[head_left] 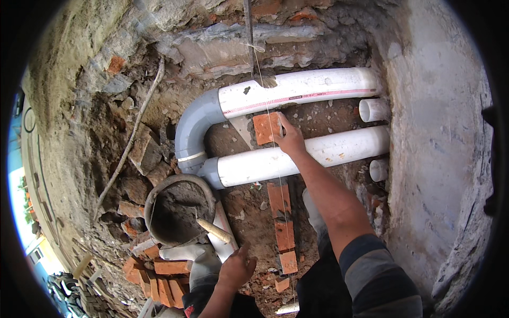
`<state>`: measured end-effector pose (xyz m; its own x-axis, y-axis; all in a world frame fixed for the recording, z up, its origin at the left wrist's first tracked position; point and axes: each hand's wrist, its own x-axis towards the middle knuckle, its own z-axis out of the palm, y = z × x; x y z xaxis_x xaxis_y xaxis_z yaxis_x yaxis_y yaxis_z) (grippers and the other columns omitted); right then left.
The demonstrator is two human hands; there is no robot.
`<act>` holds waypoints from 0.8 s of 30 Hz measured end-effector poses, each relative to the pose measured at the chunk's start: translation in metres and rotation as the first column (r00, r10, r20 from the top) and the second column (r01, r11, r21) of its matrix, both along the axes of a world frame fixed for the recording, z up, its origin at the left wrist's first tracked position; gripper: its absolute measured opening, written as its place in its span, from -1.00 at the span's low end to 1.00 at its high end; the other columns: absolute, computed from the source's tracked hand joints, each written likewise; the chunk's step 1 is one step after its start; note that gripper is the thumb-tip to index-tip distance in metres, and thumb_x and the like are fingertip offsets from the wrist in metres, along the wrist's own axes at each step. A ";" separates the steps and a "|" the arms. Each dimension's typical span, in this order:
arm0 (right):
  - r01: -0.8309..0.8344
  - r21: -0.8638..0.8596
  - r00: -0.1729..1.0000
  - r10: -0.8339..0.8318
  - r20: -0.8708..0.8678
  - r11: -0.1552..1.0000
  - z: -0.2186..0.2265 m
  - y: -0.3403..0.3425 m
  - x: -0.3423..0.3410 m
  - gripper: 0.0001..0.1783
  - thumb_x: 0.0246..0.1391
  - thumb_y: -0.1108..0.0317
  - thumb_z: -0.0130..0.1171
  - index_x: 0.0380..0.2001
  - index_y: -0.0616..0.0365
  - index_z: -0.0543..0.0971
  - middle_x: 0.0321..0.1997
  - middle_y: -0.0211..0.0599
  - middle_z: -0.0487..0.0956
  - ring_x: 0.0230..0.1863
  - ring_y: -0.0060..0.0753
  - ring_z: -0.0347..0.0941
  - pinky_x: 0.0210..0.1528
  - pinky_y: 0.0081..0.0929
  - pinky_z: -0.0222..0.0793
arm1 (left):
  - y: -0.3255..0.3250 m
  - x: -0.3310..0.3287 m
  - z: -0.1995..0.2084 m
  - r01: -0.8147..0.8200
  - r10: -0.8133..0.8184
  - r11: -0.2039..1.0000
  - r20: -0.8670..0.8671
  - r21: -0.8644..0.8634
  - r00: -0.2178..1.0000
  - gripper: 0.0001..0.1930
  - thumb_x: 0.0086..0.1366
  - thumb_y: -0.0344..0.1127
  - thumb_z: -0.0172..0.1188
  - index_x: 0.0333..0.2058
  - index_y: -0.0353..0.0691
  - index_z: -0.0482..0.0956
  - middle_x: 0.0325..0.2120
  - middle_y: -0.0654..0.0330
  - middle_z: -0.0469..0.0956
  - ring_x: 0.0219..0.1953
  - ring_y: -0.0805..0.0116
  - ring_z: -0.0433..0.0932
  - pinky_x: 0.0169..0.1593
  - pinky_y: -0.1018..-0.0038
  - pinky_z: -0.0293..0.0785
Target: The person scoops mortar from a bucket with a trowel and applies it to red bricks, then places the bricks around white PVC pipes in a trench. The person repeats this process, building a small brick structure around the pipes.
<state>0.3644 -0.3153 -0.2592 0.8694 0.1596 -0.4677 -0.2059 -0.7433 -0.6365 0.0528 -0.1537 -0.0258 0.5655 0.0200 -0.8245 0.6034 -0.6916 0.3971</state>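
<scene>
Head view, left to right: bucket point(204, 185), its mortar point(172, 214) apparently hiding the far end of a wooden handle point(214, 231); left hand point(236, 270) nearby, fingers loosely parted; between white pipes point(249, 165), a brick point(264, 129), edge partly covered by the gripping right hand point(290, 137).

Dirt floor point(253, 228) carries a brick row point(284, 236) right of the left hand point(236, 270); loose bricks point(154, 286) lie to that hand's left.

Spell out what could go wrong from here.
The brick in the right hand might bump the string that crosses it in view, shifting the line. If it slips, it could strike the lower white pipe. The left hand could catch the wooden handle jutting from the bucket.
</scene>
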 end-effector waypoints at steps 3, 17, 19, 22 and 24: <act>-0.007 0.012 0.999 0.007 0.041 1.000 -0.002 0.001 0.000 0.06 -0.05 0.17 0.46 0.46 -0.38 0.10 0.18 0.04 0.53 0.19 0.14 0.46 0.20 -0.10 0.38 | -0.001 -0.001 -0.001 0.013 -0.013 1.000 0.020 -0.012 1.000 -0.41 0.28 -0.10 0.21 0.21 -0.25 0.36 -0.15 -0.28 0.59 -0.12 -0.23 0.60 0.00 0.07 0.54; -0.276 -0.302 0.894 0.359 0.269 0.913 0.003 0.003 -0.029 -0.24 0.11 0.28 0.24 0.38 -0.37 0.28 0.14 0.07 0.42 0.09 0.11 0.44 0.03 0.01 0.46 | 0.000 -0.011 -0.006 0.006 -0.006 1.000 0.036 -0.004 0.999 -0.39 0.30 -0.07 0.17 0.24 -0.25 0.33 -0.17 -0.31 0.59 -0.13 -0.25 0.60 0.01 0.07 0.53; -0.294 -0.318 0.893 0.377 0.245 0.902 0.003 0.006 -0.028 -0.28 0.10 0.34 0.20 0.35 -0.35 0.34 0.09 0.02 0.41 0.06 0.07 0.44 0.00 0.00 0.46 | -0.002 -0.010 -0.006 0.000 0.001 1.000 0.052 -0.017 0.999 -0.40 0.31 -0.07 0.16 0.24 -0.23 0.33 -0.18 -0.31 0.59 -0.13 -0.25 0.60 0.00 0.07 0.53; -0.296 -0.339 0.884 0.391 0.256 0.893 0.002 0.008 -0.027 -0.31 0.08 0.41 0.16 0.31 -0.32 0.40 -0.01 -0.05 0.40 0.01 0.05 0.43 -0.02 0.00 0.45 | -0.003 -0.010 -0.006 0.007 -0.007 1.000 0.021 -0.017 1.000 -0.40 0.31 -0.07 0.16 0.25 -0.22 0.31 -0.18 -0.31 0.59 -0.13 -0.25 0.60 -0.01 0.05 0.53; -0.291 -0.340 0.885 0.387 0.259 0.894 0.002 0.009 -0.026 -0.32 0.06 0.43 0.16 0.29 -0.31 0.42 -0.05 -0.08 0.40 0.00 0.04 0.43 -0.02 0.00 0.45 | -0.003 -0.009 -0.006 0.013 -0.013 1.000 0.010 -0.012 1.000 -0.39 0.31 -0.07 0.16 0.25 -0.22 0.30 -0.18 -0.32 0.58 -0.14 -0.25 0.61 -0.01 0.04 0.54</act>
